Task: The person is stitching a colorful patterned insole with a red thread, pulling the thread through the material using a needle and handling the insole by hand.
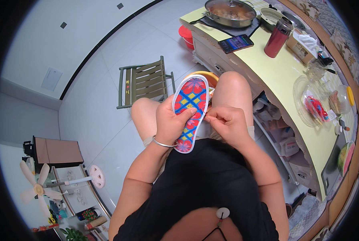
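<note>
An embroidered insole (194, 96), patterned in red, blue and yellow with a white border, is held above my lap. My left hand (170, 122) grips it from the left, its thumb lying across the stitched face. At the insole's right edge, my right hand (229, 123) is closed in a pinch. What sits between those fingertips is too small to make out. Part of a yellow round container (211, 77) shows behind the insole, between my knees.
A slatted folding stool (146, 80) stands ahead on the left. On the right, a pale yellow counter (251, 60) bears a phone (235, 43), a red flask (278, 37), a lidded pan (231, 13) and a plastic tray of red thread (316, 107). A fan (39, 188) stands at the lower left.
</note>
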The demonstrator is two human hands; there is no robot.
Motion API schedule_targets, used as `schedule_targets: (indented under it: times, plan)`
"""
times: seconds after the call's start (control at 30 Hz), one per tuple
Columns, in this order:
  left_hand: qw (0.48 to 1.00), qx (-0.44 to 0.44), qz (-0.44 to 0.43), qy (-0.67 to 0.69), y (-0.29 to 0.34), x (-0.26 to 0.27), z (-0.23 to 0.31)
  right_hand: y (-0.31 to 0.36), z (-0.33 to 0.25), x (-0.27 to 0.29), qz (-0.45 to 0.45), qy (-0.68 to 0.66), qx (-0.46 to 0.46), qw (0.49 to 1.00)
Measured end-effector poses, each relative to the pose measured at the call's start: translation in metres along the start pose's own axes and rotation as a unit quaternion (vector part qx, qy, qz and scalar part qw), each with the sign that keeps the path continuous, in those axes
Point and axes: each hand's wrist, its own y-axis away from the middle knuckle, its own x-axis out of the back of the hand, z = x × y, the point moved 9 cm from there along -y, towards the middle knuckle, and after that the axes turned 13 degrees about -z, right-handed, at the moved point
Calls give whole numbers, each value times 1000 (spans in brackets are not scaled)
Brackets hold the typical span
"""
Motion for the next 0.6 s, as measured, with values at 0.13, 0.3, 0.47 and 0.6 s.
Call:
schedule_targets:
  times: [0.13, 0.3, 0.47, 0.6]
  plan:
    - [999, -9, 42, 20, -4, 17, 0, 12, -6, 2, -117, -121, -68, 983]
    - [998, -27, 61, -10, 0, 24, 20, 33, -23, 2, -272, -118, -29, 955]
    - [977, -38, 50, 205, -3, 39, 6, 57, 16, 70, -42, -279, -103, 954]
    - [942, -59, 82, 319, -1, 109, -10, 121, 106, 222, 277, -539, 21, 795]
